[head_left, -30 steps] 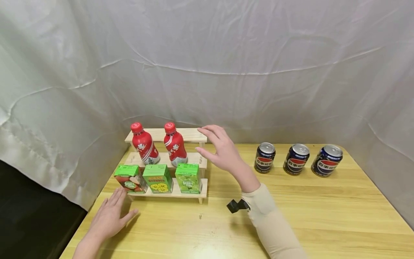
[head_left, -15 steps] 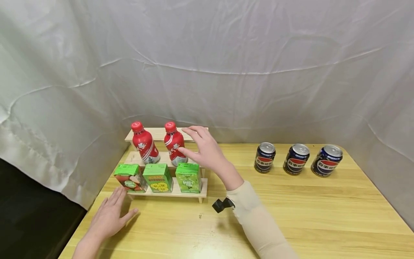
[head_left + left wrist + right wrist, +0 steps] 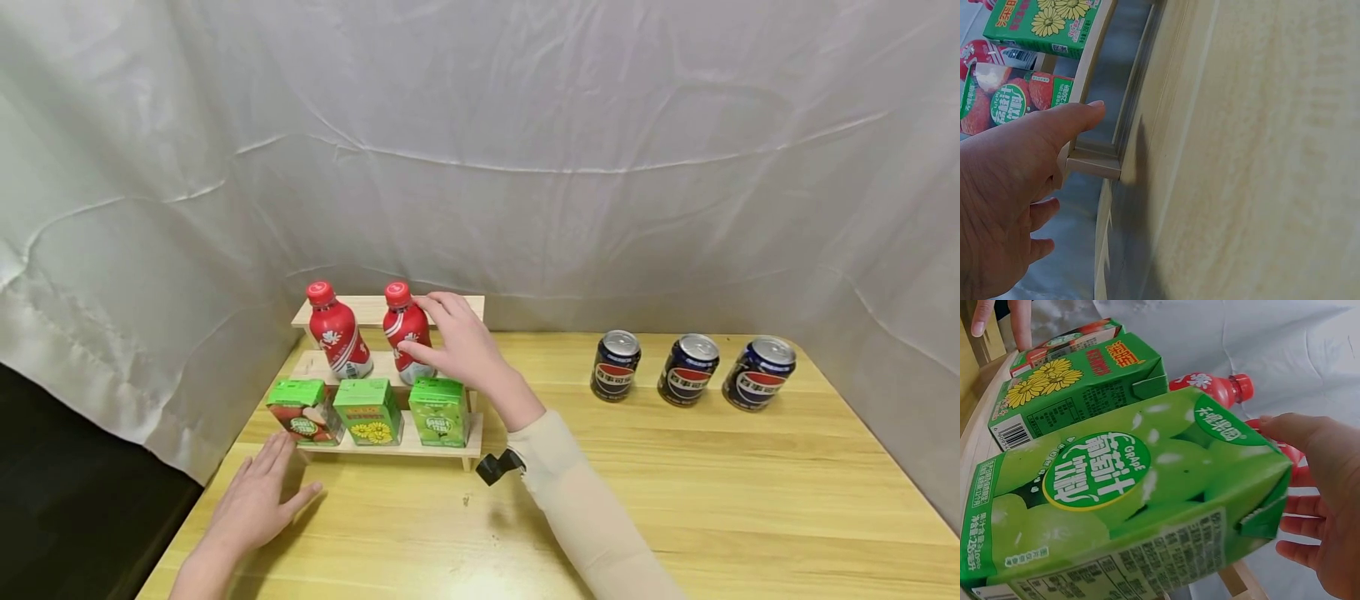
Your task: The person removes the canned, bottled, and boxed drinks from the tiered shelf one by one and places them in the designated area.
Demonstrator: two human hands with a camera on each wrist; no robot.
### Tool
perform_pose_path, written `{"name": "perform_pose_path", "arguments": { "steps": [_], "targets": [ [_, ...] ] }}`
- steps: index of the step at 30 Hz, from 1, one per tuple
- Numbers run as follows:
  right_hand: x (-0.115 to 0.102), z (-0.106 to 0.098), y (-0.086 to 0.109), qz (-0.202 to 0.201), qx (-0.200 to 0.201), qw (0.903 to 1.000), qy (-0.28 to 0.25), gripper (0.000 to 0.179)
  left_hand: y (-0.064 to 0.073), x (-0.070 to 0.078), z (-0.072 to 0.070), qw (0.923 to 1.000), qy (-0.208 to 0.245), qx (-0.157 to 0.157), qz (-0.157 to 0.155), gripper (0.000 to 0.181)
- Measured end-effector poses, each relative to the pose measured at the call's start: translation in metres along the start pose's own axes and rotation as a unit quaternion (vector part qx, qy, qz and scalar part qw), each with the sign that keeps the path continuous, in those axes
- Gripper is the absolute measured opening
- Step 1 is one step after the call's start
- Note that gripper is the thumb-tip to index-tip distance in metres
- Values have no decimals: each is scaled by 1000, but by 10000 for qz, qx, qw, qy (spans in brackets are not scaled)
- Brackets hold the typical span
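My right hand (image 3: 467, 346) is at the right red bottle (image 3: 406, 330) on the middle tier of a wooden rack (image 3: 367, 447). Its thumb lies across the bottle's front and its fingers extend along the right side, not closed round it; whether they touch is unclear. A grape juice box (image 3: 1122, 481) partly hides that bottle in the right wrist view. My left hand (image 3: 253, 493) reaches to the rack's front left corner, fingers extended, near the strawberry-pictured juice box (image 3: 1013, 100). A second red bottle (image 3: 337, 337) stands at left on the middle tier.
A green box with yellow flowers (image 3: 367, 412) stands between the other two on the front tier. Three dark blue cola cans (image 3: 616, 367) line the table's right side. Grey cloth (image 3: 570, 167) hangs behind, and a black area (image 3: 67, 483) borders the left.
My right hand has moved left from the rack's right end to the right red bottle. The left hand, boxes and cans stay put.
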State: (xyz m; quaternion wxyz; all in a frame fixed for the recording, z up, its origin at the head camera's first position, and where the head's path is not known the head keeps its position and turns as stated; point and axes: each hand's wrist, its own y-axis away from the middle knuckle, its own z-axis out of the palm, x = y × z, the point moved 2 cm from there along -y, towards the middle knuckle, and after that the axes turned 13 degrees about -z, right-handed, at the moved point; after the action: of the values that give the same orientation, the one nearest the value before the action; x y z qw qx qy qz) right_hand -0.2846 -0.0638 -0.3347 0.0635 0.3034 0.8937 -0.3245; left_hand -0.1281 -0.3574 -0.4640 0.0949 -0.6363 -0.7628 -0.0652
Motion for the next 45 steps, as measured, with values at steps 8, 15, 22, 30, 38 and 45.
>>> {"name": "perform_pose_path", "arguments": {
  "steps": [8, 15, 22, 30, 38, 45],
  "targets": [
    [-1, 7, -10, 134, -309, 9994, 61, 77, 0, 0, 0, 10000, 0, -3, 1, 96],
    [-4, 11, -18, -1, -331, 9983, 473, 75, 1, 1, -1, 10000, 14, 22, 9, 96],
    [-5, 10, -19, 18, -423, 9956, 839, 77, 2, 2, -2, 10000, 17, 10, 18, 97],
    [-6, 7, -20, -189, -388, 9921, 1176, 78, 2, 2, -1, 10000, 1, 44, 34, 97],
    [-4, 6, -20, -599, -189, 9848, 1622, 77, 3, 3, -2, 10000, 9, 51, 29, 97],
    [-3, 3, -17, -590, -57, 9865, 1526, 77, 2, 2, 0, 10000, 10, 56, 35, 98]
  ]
}}
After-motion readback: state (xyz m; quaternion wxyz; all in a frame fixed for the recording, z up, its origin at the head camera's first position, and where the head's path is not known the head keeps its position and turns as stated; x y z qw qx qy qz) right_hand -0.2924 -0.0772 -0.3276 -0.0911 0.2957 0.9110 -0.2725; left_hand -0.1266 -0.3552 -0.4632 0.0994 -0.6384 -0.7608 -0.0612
